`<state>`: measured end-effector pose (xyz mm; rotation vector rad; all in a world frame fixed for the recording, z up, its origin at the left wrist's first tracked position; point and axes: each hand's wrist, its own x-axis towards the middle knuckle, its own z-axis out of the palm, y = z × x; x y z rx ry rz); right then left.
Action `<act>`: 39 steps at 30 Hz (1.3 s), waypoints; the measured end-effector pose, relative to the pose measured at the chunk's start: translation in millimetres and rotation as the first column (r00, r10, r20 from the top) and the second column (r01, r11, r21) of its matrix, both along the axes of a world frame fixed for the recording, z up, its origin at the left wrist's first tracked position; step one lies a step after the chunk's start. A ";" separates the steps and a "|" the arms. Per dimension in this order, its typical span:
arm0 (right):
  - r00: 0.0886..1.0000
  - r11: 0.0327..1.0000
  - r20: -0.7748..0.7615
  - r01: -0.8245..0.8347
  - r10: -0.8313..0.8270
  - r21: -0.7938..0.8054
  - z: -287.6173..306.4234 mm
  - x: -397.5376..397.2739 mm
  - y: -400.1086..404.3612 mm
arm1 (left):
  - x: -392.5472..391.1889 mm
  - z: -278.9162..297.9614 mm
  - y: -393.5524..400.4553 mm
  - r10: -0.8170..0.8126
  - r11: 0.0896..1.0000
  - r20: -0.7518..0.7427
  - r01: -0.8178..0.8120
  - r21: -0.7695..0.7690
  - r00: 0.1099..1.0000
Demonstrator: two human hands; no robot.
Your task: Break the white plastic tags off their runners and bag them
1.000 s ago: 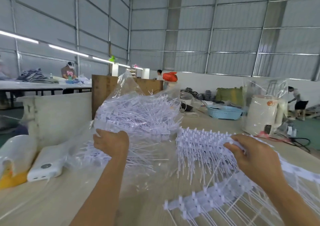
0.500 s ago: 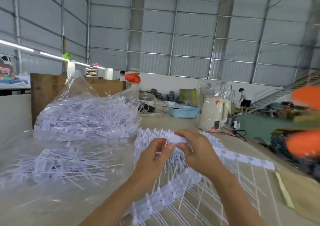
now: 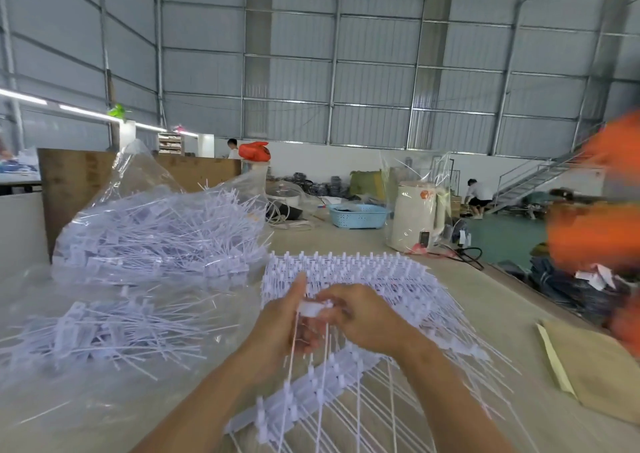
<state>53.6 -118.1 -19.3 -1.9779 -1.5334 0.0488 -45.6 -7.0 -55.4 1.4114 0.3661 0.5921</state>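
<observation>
A stack of white plastic tag strips on runners [image 3: 374,276] lies on the table in front of me, long thin tails fanning toward me. My left hand [image 3: 280,317] and my right hand [image 3: 360,314] meet over it, both pinching a small white tag piece [image 3: 311,308] with tails hanging below. Another runner strip [image 3: 304,393] lies nearer, under my forearms. To the left a clear plastic bag [image 3: 145,172] holds a heap of loose tags [image 3: 162,234]. More loose tags [image 3: 100,331] lie under clear film at front left.
A cream kettle in plastic wrap [image 3: 415,220], a blue basket [image 3: 358,215] and cables stand at the table's far end. Brown paper [image 3: 595,366] lies at the right edge. A blurred orange shape [image 3: 595,230] sits at right. People work in the background.
My left hand left the bag and joined my right hand on the tag strip. Both hands came down closer to me with a piece between them. The view swung right.
</observation>
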 end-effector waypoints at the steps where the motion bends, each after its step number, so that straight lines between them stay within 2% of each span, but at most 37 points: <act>1: 1.000 1.000 0.010 -0.007 0.007 -0.023 -5.8 0.9 4.0 | 0.4 -3.4 1.6 0.054 0.990 -0.019 -0.051 0.128 0.998; 3: 0.998 0.996 0.054 0.015 -0.010 -0.086 -13.0 3.4 7.4 | -0.3 -10.0 6.5 0.139 0.944 -0.030 -0.124 0.305 0.990; 6: 0.999 0.981 0.028 0.027 -0.022 -0.192 -21.5 6.0 8.6 | -0.9 -14.2 10.8 0.198 0.908 -0.040 -0.168 0.384 0.979; 8: 0.999 0.982 -0.039 0.005 -0.012 -0.190 -24.4 5.3 8.4 | 0.5 -16.9 12.6 0.211 0.884 -0.078 -0.157 0.439 0.974; 11: 0.999 0.989 -0.026 0.039 -0.043 -0.143 -27.1 3.8 9.3 | 2.6 -21.2 13.5 0.265 0.789 -0.154 -0.122 0.602 0.952; 14: 0.998 0.993 -0.034 0.046 -0.050 -0.106 -28.4 -0.5 12.8 | 3.6 -18.4 11.1 0.342 0.705 -0.142 -0.154 0.692 0.929; 17: 0.996 0.996 0.031 0.085 -0.084 -0.014 -25.0 -3.6 14.2 | 5.2 -11.6 12.1 0.350 0.743 -0.127 -0.193 0.641 0.928; 19: 0.982 0.993 0.149 0.116 -0.118 0.020 -21.9 -5.5 12.6 | 4.7 -5.4 10.8 0.313 0.826 -0.203 -0.160 0.540 0.928; 21: 0.935 0.993 0.334 0.113 -0.115 0.025 -19.8 -7.2 12.1 | 0.2 0.1 10.4 0.181 0.957 -0.290 -0.101 0.270 0.940; 22: 0.906 0.994 0.409 0.103 -0.106 0.029 -17.9 -8.4 11.9 | -3.9 3.2 10.2 0.101 0.988 -0.316 -0.056 0.146 0.943; 25: 0.881 0.995 0.463 0.066 -0.095 0.078 -9.7 -12.4 11.2 | -6.9 9.1 10.6 -0.001 0.999 -0.302 0.012 0.034 0.953; 27: 0.881 0.993 0.461 0.063 -0.102 0.100 -2.3 -17.0 7.6 | -3.3 9.2 11.8 0.030 0.999 -0.252 -0.038 -0.029 0.967; 29: 0.913 0.987 0.387 0.078 -0.128 0.141 9.3 -16.8 -3.2 | -3.9 6.0 22.0 0.120 0.978 -0.215 -0.153 -0.144 0.969; 31: 0.946 0.953 0.265 0.109 -0.187 0.281 24.9 -9.7 -18.0 | -14.9 0.3 40.8 0.272 0.944 -0.223 -0.305 -0.127 0.936; 32: 0.952 0.927 0.229 0.110 -0.201 0.359 32.2 -6.6 -24.1 | -18.5 -3.3 49.7 0.363 0.925 -0.219 -0.379 -0.038 0.906; 34: 0.963 0.923 0.194 0.107 -0.189 0.369 38.2 -10.1 -28.5 | -19.2 -5.6 50.4 0.453 0.891 -0.146 -0.438 0.120 0.879; 37: 0.966 0.966 0.217 0.089 -0.143 0.242 29.2 -28.5 -12.5 | -3.3 -6.3 22.8 0.325 0.934 -0.115 -0.299 0.196 0.939; 39: 0.943 0.968 0.292 0.089 -0.157 0.234 23.2 -33.5 -4.0 | 5.4 -3.4 5.7 0.236 0.964 -0.089 -0.221 0.149 0.968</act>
